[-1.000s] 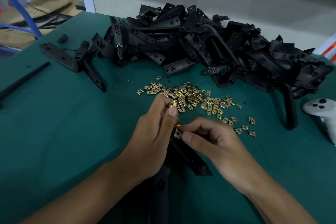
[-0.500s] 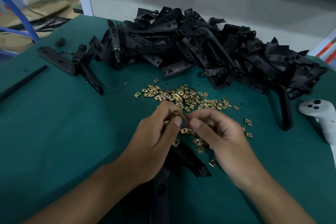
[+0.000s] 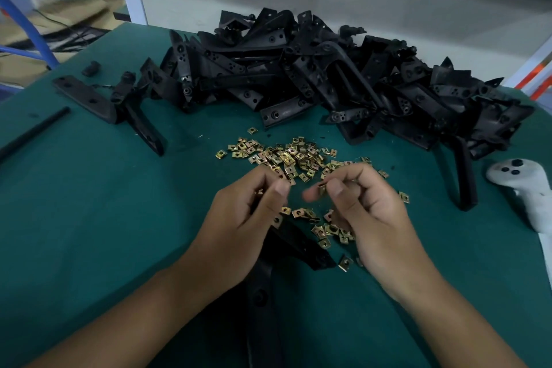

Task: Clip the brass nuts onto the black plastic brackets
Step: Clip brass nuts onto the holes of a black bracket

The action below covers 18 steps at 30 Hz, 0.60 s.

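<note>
Your right hand (image 3: 370, 212) pinches a brass nut (image 3: 322, 187) at frame centre | your left hand (image 3: 248, 218) curls around more nuts | bracket (image 3: 301, 248) lies beneath on the green tabletop (image 3: 89, 203) | bracket pile (image 3: 328, 84) upper centre.

Your right hand (image 3: 367, 212) pinched a brass nut (image 3: 322, 187); your left hand (image 3: 245, 218) curled above the bracket (image 3: 298, 248).

Single head-worn view, angled forward and down.
Close above the green table (image 3: 89, 218); left hand (image 3: 239, 227) and right hand (image 3: 370, 218) near centre, bracket pile (image 3: 328, 84) toward 12 o'clock, white controller (image 3: 525, 188) at 3 o'clock.
</note>
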Available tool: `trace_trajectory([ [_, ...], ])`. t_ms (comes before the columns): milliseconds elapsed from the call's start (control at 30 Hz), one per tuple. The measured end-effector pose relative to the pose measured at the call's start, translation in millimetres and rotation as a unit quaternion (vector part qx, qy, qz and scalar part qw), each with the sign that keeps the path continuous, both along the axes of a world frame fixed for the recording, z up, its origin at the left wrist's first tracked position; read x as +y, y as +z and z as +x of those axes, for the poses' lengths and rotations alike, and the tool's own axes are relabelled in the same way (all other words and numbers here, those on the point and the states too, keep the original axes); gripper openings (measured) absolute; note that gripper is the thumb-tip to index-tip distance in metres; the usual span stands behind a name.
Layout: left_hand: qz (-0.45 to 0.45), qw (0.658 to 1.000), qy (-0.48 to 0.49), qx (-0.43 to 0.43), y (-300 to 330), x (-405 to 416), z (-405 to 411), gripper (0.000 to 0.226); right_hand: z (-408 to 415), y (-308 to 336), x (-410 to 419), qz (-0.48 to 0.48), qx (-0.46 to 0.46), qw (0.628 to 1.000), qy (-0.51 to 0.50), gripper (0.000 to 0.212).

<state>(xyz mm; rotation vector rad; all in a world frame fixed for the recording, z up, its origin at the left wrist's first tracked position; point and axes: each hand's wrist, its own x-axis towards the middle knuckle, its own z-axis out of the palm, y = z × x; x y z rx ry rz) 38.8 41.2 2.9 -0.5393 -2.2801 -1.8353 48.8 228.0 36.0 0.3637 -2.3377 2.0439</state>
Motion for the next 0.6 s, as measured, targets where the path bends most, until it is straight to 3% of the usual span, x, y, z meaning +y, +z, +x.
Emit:
trace_trajectory([
  [267,0.064,0.998,0.026,0.008,-1.0,-1.3,-3.4,0.048,-7.9,1.1,7.1,-0.123,-0.185,0.973,0.067,0.015],
  [600,0.092,0.995,0.038,0.011,-0.6,-1.3,-4.3,0.051,-6.0,-2.0,5.9,-0.062,-0.189,0.977,0.082,0.019],
])
